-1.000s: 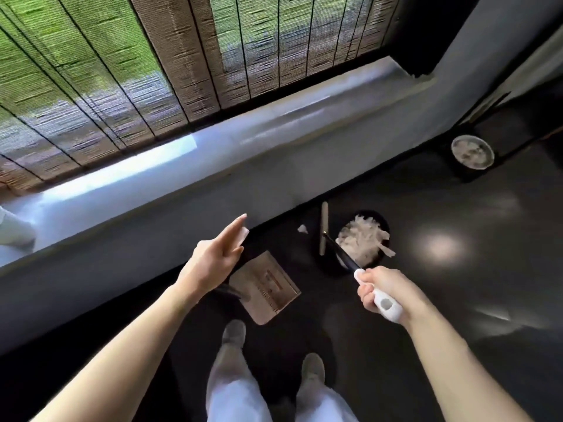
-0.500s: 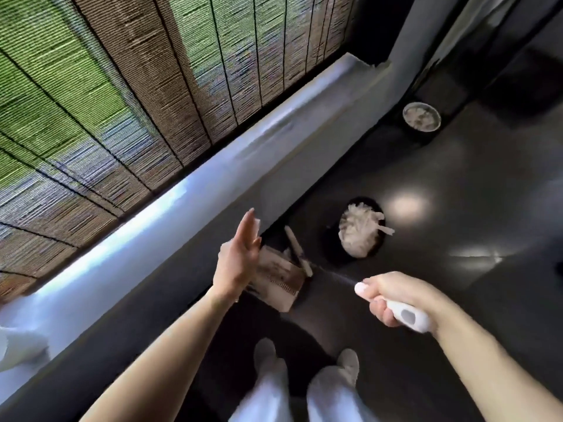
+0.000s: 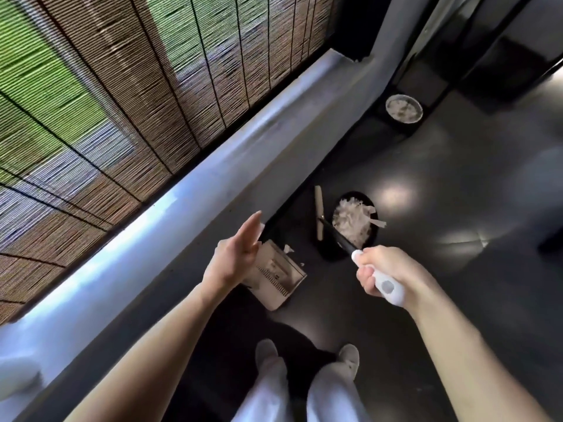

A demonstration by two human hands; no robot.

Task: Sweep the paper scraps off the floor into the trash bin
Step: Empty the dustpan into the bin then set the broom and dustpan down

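My right hand (image 3: pixel 384 273) grips the white handle of a broom (image 3: pixel 386 286); its dark shaft runs down to a tan broom head (image 3: pixel 319 212) on the floor, left of the bin. The black trash bin (image 3: pixel 355 226) is heaped with white paper scraps, one strip hanging over its right rim. A beige dustpan (image 3: pixel 281 280) lies on the dark floor by the wall, with a small white paper scrap (image 3: pixel 287 248) at its far edge. My left hand (image 3: pixel 237 254) hovers above the dustpan, fingers straight, holding nothing.
A low grey ledge (image 3: pixel 231 166) under bamboo blinds runs along the left. A second round bin (image 3: pixel 404 108) with scraps stands further back near the corner. My two feet (image 3: pixel 304 354) stand on the glossy dark floor (image 3: pixel 441 208), which stretches to the right.
The view has shifted and tilted. The broom head has moved from beside the dustpan back to the left of the bin. My left hand stays open above the dustpan.
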